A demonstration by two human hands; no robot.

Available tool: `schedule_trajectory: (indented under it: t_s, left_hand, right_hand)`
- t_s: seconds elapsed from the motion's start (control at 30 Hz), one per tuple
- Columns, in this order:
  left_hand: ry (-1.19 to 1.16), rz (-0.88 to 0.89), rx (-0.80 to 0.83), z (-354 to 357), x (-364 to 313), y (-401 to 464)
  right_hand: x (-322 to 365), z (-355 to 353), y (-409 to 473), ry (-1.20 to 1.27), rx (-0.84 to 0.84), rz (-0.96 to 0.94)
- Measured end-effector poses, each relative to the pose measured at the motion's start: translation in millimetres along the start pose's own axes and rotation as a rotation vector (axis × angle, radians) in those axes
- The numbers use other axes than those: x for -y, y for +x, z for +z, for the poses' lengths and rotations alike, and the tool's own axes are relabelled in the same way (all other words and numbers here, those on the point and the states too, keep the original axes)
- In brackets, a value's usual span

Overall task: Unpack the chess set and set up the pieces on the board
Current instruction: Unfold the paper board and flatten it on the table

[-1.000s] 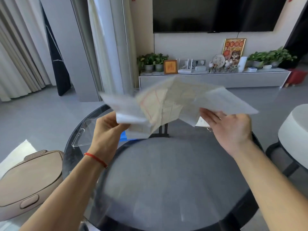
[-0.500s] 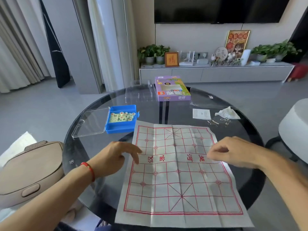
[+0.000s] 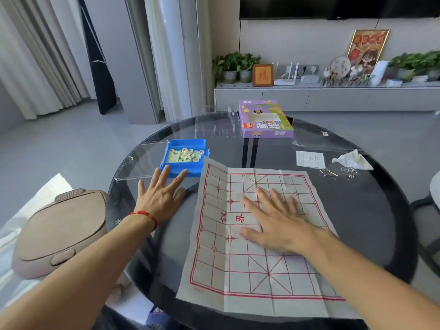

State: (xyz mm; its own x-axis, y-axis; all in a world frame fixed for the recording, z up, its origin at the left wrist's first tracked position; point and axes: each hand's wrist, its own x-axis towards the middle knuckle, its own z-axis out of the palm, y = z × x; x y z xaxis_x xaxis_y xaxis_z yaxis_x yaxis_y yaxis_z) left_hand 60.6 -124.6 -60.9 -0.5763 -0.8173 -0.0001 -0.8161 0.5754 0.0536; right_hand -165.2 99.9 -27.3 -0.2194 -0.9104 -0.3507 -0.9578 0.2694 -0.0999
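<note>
My right hand (image 3: 273, 220) lies flat, fingers straight, on the paper board (image 3: 257, 234) in the lower middle. I should press the folds smooth. My left hand (image 3: 159, 196), fingers spread wide, reaches up left toward the blue box (image 3: 184, 167) of pieces (image 3: 184, 155).

Crumpled tissue (image 3: 352, 160), metal rings (image 3: 348, 172), potted plants (image 3: 235, 65), framed picture (image 3: 365, 50), beige bag (image 3: 59, 231)

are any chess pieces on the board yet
No, the pieces all sit in the blue box; only the right hand lies on the board.
</note>
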Motion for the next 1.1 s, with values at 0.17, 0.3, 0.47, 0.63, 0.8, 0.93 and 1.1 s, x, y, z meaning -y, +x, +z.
schedule_trajectory:
  t_s: [0.17, 0.3, 0.47, 0.63, 0.8, 0.93, 1.1]
  left_hand:
    - [-0.032, -0.064, -0.012, 3.8, 14.2, 12.8]
    - [-0.082, -0.071, -0.029, 6.7, 18.6, 18.8]
    - [-0.129, -0.073, -0.067, 2.9, 16.7, 17.3]
    - [-0.268, 0.147, -0.398, -37.9, -30.6, -1.9]
    - [-0.201, 0.52, -0.19, -60.1, -96.7, -43.8]
    - [0.015, 0.532, 0.155, -23.2, -109.2, -50.5]
    - [-0.045, 0.549, 0.181, -10.8, -112.2, -45.8]
  right_hand:
    - [11.3, 4.5, 23.7, 0.008, -0.008, 0.007]
    - [7.8, -0.5, 27.7, 0.021, -0.061, -0.014]
    - [-22.8, -13.7, 44.6, 0.08, -0.194, 0.082]
    - [-87.4, -27.7, 73.4, 0.102, -0.396, 0.354]
    - [-127.6, -20.6, 82.3, 0.108, -0.308, 0.414]
    - [-136.5, -22.5, 77.3, 0.159, -0.382, 0.46]
    - [-146.9, -18.2, 74.0, 0.148, -0.371, 0.401]
